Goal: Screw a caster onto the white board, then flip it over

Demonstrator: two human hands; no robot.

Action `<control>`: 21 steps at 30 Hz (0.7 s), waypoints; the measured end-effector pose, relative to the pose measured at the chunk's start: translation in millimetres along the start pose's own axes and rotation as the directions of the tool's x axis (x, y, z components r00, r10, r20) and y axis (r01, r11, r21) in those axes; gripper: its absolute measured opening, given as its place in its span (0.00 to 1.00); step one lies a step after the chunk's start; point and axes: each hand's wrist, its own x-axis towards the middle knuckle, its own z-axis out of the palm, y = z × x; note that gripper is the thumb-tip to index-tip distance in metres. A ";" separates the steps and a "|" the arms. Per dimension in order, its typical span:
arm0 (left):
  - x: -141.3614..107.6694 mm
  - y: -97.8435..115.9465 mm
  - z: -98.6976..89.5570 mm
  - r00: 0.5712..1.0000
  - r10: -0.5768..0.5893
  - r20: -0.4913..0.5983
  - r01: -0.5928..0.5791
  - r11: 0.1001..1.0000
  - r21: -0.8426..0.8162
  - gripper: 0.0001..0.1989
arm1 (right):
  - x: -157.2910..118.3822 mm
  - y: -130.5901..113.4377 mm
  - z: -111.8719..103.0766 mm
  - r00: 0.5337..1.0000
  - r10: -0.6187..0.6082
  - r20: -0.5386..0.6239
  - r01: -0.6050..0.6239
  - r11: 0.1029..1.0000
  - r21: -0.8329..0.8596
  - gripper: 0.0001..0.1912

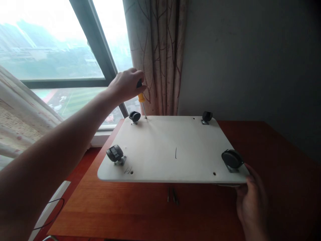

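- The flat white rectangular board with rounded corners (173, 150) lies on the reddish-brown wooden table (276, 160), its near edge overhanging slightly above the tabletop. Four black swivel castors stand wheel-up near its corners: far-left (134, 116), far-right (207, 116), near-left (115, 154), near-right (232, 159).
- The left hand (126, 85) is closed round the handle of a screwdriver with a black-and-yellow grip and thin steel shaft (141, 97). The tool stands nearly upright, its tip meeting the board just beside the far-left castor.
- The right hand (252, 201) grips the board's near-right corner, fingers wrapped over the edge close to the near-right castor.
- Handling judgement: the board looks stiff and moderately light; it will likely slide on the smooth table under turning force, so bracing at a corner edge is sound.
- The painted face appears slick; take hold at the edges, not the castors, which probably swivel.
- A few small dark screws (173, 195) lie on the table just before the near edge.
- A patterned curtain (160, 57) and a window (50, 50) stand behind.
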 end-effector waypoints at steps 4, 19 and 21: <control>1.0 2.0 0.3 1.000 -0.002 0.004 0.002 0.998 -0.064 0.16 | -0.3 0.3 0.1 1.000 -0.007 -0.001 0.007 1.000 0.001 0.24; -1.3 2.7 8.7 0.999 0.000 -0.036 -0.005 0.994 -0.112 0.13 | 2.4 4.2 -2.6 1.000 -0.015 0.018 0.015 1.000 0.005 0.26; -0.9 4.3 4.2 1.000 -0.005 -0.004 0.004 0.995 -0.096 0.14 | 2.2 4.2 -2.5 1.000 -0.013 0.021 0.012 1.000 0.022 0.25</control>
